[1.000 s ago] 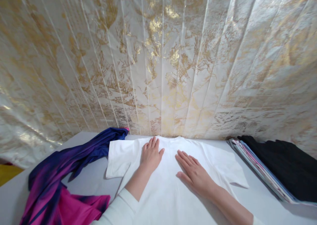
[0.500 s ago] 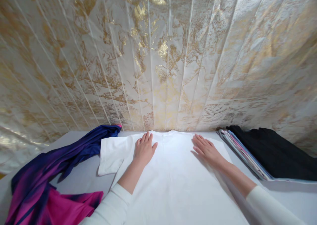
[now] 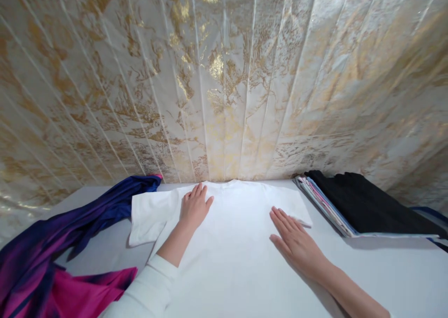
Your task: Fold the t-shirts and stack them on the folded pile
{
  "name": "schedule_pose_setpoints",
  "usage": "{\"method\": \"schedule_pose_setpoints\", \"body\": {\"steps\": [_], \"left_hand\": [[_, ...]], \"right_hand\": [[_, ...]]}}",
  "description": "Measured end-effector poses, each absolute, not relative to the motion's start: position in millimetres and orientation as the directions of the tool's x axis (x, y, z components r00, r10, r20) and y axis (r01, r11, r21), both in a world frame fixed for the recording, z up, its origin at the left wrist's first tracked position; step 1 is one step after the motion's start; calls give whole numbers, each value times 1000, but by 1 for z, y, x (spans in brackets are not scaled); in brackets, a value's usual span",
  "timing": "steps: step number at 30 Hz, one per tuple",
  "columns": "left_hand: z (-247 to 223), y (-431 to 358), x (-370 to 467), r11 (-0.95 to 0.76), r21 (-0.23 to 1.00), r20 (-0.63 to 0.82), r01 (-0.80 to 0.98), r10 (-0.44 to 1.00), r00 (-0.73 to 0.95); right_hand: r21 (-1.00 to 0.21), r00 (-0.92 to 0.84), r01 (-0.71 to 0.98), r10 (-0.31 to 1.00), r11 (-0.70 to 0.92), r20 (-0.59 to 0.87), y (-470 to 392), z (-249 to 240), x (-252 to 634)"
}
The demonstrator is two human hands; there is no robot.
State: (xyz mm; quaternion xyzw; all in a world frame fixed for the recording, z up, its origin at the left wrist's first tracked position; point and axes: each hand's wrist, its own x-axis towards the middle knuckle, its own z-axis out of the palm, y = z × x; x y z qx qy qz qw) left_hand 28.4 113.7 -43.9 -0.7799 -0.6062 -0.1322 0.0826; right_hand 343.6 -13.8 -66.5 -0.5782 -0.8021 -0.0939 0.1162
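A white short-sleeved T-shirt (image 3: 234, 252) lies spread out on the white table, its collar end towards the wall. My left hand (image 3: 195, 207) rests flat near the left shoulder, fingers stretched and thumb apart. Over the right side of the chest is my right hand (image 3: 294, 238), palm down with the fingers straight and the thumb out. Neither hand grips anything. Both sleeves of the shirt are visible, and its lower end runs out of the bottom of the view.
A crumpled purple, navy and pink garment (image 3: 87, 215) lies at the left. To the right sits a stack of folded clothes (image 3: 371, 206), black on top, with a dark blue strap beside it. A gold-patterned curtain (image 3: 224, 85) hangs behind the white table (image 3: 392, 271).
My right hand has moved down from the shirt's right shoulder towards the chest, uncovering the right sleeve. My left hand stays at the left shoulder. The view has shifted slightly right.
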Motion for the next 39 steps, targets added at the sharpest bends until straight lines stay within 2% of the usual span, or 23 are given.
{"method": "schedule_pose_setpoints", "body": {"steps": [7,14,17,19,22,25,29,31,36,39], "left_hand": [[-24,102,36,-265,69,233,962,942,242],[7,5,8,-471,126,141,873,879,455],[-7,-58,-22,-595,135,220,793,798,561],[-24,-94,-39,-605,84,310,792,771,556],[-43,-127,-52,-592,8,368,806,751,548],[-47,-137,-54,-602,-26,346,798,744,572],[-37,-138,-51,-595,-14,301,804,764,571],[-33,-139,-51,-588,2,286,809,776,563],[-34,-144,-56,-563,39,286,825,798,531],[-40,-150,-64,-502,21,314,865,825,471]], "right_hand": [[22,-291,955,918,296,270,-17,-67,340],[-69,-257,959,948,274,189,-29,-46,334],[-122,-330,925,919,361,216,-74,-29,310],[-156,-418,878,883,453,213,-114,-19,286],[-186,-595,766,788,616,160,-164,-15,256],[-156,-611,762,778,628,146,-183,-24,261],[-47,-413,901,885,432,214,-177,-43,314],[-13,-390,915,890,404,236,-175,-49,336],[57,-451,888,838,457,307,-180,-47,329],[1,-553,816,781,578,291,-181,-31,289]]}}
